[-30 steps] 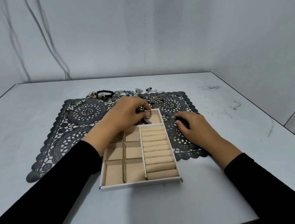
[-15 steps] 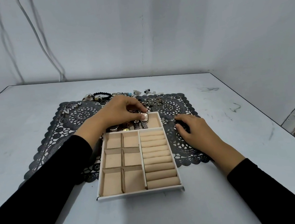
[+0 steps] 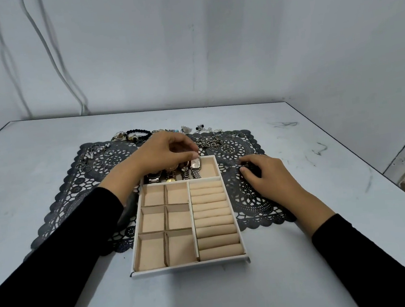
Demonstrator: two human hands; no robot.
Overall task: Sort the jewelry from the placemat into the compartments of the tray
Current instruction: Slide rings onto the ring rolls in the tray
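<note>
A white tray (image 3: pixel 189 266) with beige compartments lies on the near part of a black lace placemat (image 3: pixel 74 193). Several watches stand in a row in its far compartment. My left hand (image 3: pixel 166 152) hovers over that compartment. Its thumb and fingertips pinch the top of the rectangular-faced watch (image 3: pixel 196 164), the rightmost in the row. To the right of the tray, my right hand (image 3: pixel 267 178) rests on the placemat, its fingers curled round a small dark object (image 3: pixel 248 167) that is mostly hidden. The square compartments (image 3: pixel 166 219) and the ring rolls (image 3: pixel 213 217) hold nothing.
Loose jewelry lies along the placemat's far edge: a black bead bracelet (image 3: pixel 138 132), rings and pearls (image 3: pixel 94 155) at far left, chains and rings (image 3: pixel 211 142) at far right. The grey table (image 3: pixel 321 139) ends at the right; walls stand behind it.
My left hand has drawn back to the left, uncovering the row of watches in the far compartment. The right hand stays on the placemat. The view has shifted slightly.
</note>
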